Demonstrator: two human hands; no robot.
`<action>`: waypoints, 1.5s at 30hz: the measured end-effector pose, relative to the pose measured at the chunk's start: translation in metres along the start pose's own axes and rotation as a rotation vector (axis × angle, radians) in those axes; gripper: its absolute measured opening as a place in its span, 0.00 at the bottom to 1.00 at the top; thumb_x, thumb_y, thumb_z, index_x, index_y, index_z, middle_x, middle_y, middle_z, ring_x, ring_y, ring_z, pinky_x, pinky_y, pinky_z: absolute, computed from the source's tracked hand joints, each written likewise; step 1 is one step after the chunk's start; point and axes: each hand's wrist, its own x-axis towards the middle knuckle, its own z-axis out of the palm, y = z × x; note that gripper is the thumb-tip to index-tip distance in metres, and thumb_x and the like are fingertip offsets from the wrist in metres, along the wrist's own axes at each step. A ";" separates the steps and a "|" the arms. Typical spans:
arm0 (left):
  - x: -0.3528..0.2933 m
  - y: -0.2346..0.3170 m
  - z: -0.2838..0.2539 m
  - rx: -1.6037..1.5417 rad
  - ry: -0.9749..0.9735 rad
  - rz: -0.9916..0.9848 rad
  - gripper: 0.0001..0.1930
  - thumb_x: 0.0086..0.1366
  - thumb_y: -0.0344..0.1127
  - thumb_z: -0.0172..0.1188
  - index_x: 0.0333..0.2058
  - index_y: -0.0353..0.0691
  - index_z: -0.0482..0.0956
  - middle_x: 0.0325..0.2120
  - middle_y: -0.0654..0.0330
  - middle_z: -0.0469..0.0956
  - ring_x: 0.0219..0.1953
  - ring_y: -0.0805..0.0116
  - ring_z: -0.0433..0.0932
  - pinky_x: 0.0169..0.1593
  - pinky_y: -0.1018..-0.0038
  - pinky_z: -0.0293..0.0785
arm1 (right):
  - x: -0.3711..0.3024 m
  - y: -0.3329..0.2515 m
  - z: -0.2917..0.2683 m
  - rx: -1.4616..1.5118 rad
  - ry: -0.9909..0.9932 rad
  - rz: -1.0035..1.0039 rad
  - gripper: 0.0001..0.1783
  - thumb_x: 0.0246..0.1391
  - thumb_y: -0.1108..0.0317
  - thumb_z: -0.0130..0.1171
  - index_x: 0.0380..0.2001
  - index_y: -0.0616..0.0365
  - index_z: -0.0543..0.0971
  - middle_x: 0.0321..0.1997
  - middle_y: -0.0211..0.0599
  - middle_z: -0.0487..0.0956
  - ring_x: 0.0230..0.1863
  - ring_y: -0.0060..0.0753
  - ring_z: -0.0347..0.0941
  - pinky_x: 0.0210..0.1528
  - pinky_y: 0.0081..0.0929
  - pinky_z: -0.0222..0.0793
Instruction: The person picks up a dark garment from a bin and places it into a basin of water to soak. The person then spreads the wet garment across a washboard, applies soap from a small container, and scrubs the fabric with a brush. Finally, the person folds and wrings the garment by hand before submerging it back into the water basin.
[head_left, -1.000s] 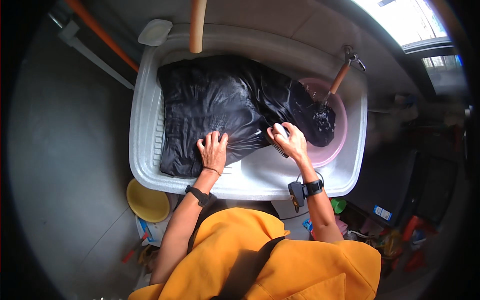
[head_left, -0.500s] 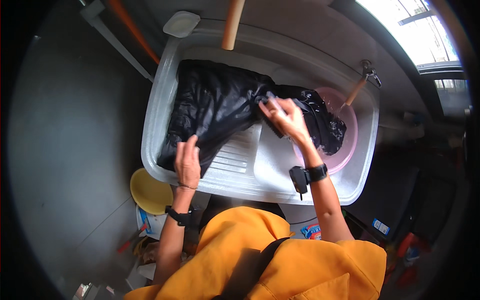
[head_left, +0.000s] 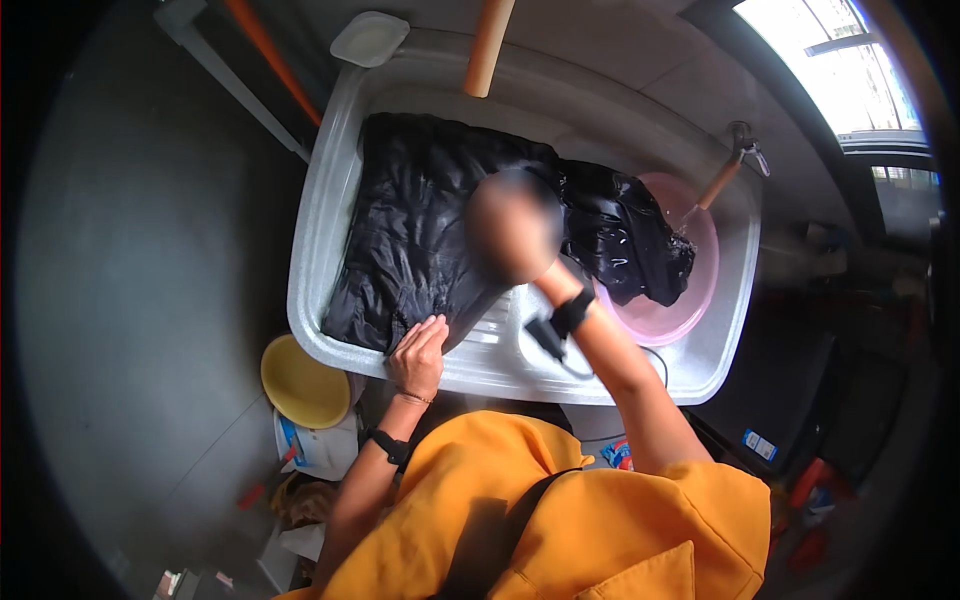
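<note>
While daylight came through a barred window, beyond both hands and far off to their right, a pale grey sink spread out beneath them. Ribbed slats showed in it between the left hand and the right wrist, and a plain grey surface ran away to the left of both hands.

Black, shiny cloth lay creased in the sink, reaching from the left hand to well beyond the right hand, its far end trailing into a pink basin to the right of both. The left fingers rested together on the cloth's near edge, though I could not tell if they gripped it. A blurred patch covered the right hand — whether it was clenched, loose or holding something, I could not tell.

Beyond the right hand a tap with a tan tube ran water into the basin, and a tan pipe hung over the sink's far side. A white dish sat at the far left corner. Nearer than the left hand — and off to its left — stood a yellow bowl. A black device at the right wrist hid part of the sink.
</note>
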 end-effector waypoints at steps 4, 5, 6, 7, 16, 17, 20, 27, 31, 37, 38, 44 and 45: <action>-0.002 -0.003 0.003 0.000 0.013 -0.006 0.06 0.54 0.24 0.56 0.29 0.37 0.82 0.35 0.58 0.81 0.42 0.63 0.79 0.47 0.68 0.75 | 0.040 0.038 -0.012 -0.013 0.114 0.113 0.19 0.55 0.56 0.51 0.49 0.47 0.67 0.31 0.53 0.70 0.23 0.55 0.74 0.23 0.47 0.71; -0.004 -0.003 0.002 -0.002 0.019 -0.008 0.06 0.54 0.24 0.56 0.29 0.37 0.82 0.35 0.58 0.81 0.42 0.63 0.79 0.47 0.68 0.75 | 0.034 0.027 -0.016 -0.013 0.095 0.083 0.19 0.55 0.56 0.51 0.49 0.47 0.67 0.32 0.53 0.70 0.23 0.54 0.74 0.23 0.46 0.71; -0.005 -0.006 0.001 0.009 0.002 -0.013 0.06 0.55 0.25 0.55 0.29 0.37 0.81 0.35 0.57 0.81 0.42 0.63 0.79 0.48 0.69 0.74 | 0.022 -0.003 -0.022 -0.033 -0.009 0.056 0.21 0.55 0.57 0.51 0.51 0.47 0.67 0.33 0.52 0.70 0.22 0.48 0.74 0.19 0.43 0.71; -0.005 -0.006 0.002 0.012 -0.020 -0.017 0.06 0.56 0.26 0.54 0.30 0.36 0.81 0.36 0.57 0.81 0.42 0.63 0.79 0.48 0.69 0.74 | -0.006 -0.026 -0.016 -0.053 -0.078 -0.122 0.23 0.52 0.58 0.53 0.52 0.46 0.66 0.33 0.51 0.70 0.23 0.44 0.75 0.17 0.39 0.71; -0.002 -0.004 0.002 -0.030 -0.023 0.018 0.05 0.56 0.27 0.55 0.28 0.36 0.81 0.35 0.57 0.81 0.41 0.62 0.80 0.47 0.69 0.75 | 0.051 0.052 -0.016 -0.124 0.027 0.125 0.20 0.56 0.58 0.49 0.51 0.48 0.64 0.34 0.53 0.71 0.22 0.48 0.75 0.16 0.38 0.71; -0.003 -0.005 0.002 -0.032 -0.017 0.007 0.05 0.56 0.26 0.55 0.28 0.36 0.81 0.35 0.57 0.81 0.41 0.62 0.80 0.47 0.69 0.75 | 0.055 0.048 -0.021 -0.142 0.014 0.126 0.19 0.56 0.58 0.49 0.50 0.47 0.64 0.34 0.53 0.71 0.22 0.47 0.75 0.16 0.38 0.71; -0.004 -0.007 0.003 -0.020 -0.022 -0.017 0.05 0.56 0.26 0.55 0.28 0.36 0.81 0.35 0.57 0.81 0.41 0.62 0.80 0.47 0.69 0.75 | -0.020 -0.021 -0.010 -0.186 -0.036 -0.247 0.19 0.53 0.57 0.52 0.48 0.44 0.66 0.30 0.47 0.70 0.20 0.41 0.74 0.16 0.37 0.71; 0.001 -0.002 0.002 -0.055 -0.050 -0.017 0.06 0.57 0.26 0.55 0.30 0.36 0.81 0.35 0.58 0.81 0.41 0.63 0.79 0.47 0.70 0.75 | 0.016 0.047 -0.016 -0.122 0.034 0.082 0.20 0.56 0.56 0.50 0.51 0.43 0.64 0.31 0.52 0.70 0.22 0.52 0.74 0.20 0.43 0.70; -0.002 -0.005 0.000 -0.041 -0.057 0.003 0.06 0.56 0.26 0.56 0.29 0.36 0.81 0.35 0.57 0.81 0.41 0.63 0.79 0.47 0.70 0.75 | 0.018 0.029 -0.024 -0.134 0.007 0.082 0.19 0.57 0.54 0.48 0.49 0.46 0.65 0.32 0.53 0.70 0.21 0.49 0.74 0.22 0.42 0.71; -0.001 -0.007 0.000 0.001 -0.095 -0.005 0.06 0.55 0.26 0.56 0.31 0.36 0.81 0.36 0.56 0.81 0.41 0.62 0.79 0.47 0.69 0.75 | -0.055 -0.025 -0.003 0.014 -0.067 -0.308 0.24 0.52 0.60 0.52 0.54 0.40 0.63 0.33 0.50 0.69 0.22 0.46 0.74 0.17 0.40 0.71; 0.000 -0.005 0.000 -0.017 -0.079 -0.014 0.06 0.55 0.26 0.56 0.31 0.36 0.81 0.36 0.56 0.81 0.42 0.62 0.79 0.47 0.69 0.75 | -0.018 -0.005 -0.001 -0.147 -0.026 -0.279 0.20 0.52 0.59 0.53 0.49 0.46 0.66 0.27 0.42 0.71 0.16 0.33 0.74 0.12 0.32 0.69; 0.001 -0.001 -0.001 -0.040 -0.063 -0.012 0.05 0.56 0.26 0.56 0.29 0.36 0.81 0.35 0.57 0.81 0.42 0.62 0.79 0.48 0.70 0.74 | 0.044 0.026 -0.001 -0.126 0.057 -0.027 0.18 0.54 0.54 0.53 0.45 0.47 0.68 0.27 0.46 0.70 0.17 0.44 0.72 0.15 0.37 0.70; 0.002 -0.004 0.000 -0.033 -0.042 -0.024 0.05 0.56 0.26 0.56 0.29 0.36 0.81 0.35 0.57 0.81 0.42 0.62 0.79 0.48 0.70 0.74 | 0.021 -0.004 0.000 -0.159 0.001 -0.117 0.19 0.52 0.55 0.55 0.45 0.46 0.69 0.27 0.44 0.70 0.17 0.40 0.72 0.16 0.35 0.71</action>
